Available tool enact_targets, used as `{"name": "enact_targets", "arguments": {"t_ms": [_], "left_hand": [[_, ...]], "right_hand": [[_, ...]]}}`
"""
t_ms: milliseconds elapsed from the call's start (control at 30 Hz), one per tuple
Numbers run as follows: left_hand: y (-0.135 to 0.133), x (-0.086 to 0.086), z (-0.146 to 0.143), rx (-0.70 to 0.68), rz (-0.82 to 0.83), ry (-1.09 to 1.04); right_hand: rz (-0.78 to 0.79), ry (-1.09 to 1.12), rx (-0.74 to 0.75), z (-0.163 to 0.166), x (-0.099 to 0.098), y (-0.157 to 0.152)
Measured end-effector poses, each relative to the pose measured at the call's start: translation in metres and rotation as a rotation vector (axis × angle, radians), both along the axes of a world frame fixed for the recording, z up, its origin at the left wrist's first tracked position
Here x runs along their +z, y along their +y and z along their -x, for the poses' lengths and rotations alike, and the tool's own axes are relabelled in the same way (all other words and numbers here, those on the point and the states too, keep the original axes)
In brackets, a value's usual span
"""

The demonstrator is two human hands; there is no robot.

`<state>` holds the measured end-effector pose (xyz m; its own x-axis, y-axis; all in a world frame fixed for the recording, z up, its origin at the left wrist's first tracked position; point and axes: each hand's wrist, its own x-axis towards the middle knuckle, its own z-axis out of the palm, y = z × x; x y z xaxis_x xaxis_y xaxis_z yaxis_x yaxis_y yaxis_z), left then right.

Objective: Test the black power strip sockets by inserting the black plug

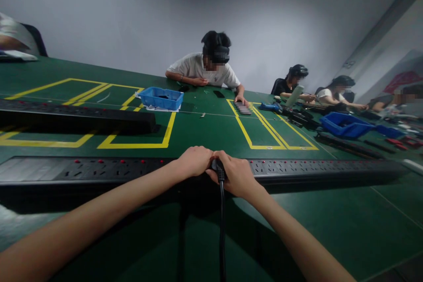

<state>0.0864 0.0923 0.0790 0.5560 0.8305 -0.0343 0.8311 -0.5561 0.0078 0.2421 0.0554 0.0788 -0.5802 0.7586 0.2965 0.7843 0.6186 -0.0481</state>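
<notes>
The cord (222, 229) at lower centre should be kept slack, its plug (219, 167) being gripped by the curled right hand (237, 175); what the curled left hand (197, 159) holds cannot be told.

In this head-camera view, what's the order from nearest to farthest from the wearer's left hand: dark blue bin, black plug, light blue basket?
From the left hand:
1. Black plug, just to its right, in the right hand.
2. Light blue basket, beyond it, to the left.
3. Dark blue bin, well off to the right.
</notes>
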Motion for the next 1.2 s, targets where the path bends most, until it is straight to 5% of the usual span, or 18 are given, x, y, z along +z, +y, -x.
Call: {"name": "enact_targets", "arguments": {"t_ms": [1200], "left_hand": [[-0.001,-0.002,0.003,-0.01,-0.066,-0.117]], "right_hand": [[-0.126,0.092,0.019,0.002,-0.013,0.002]]}}
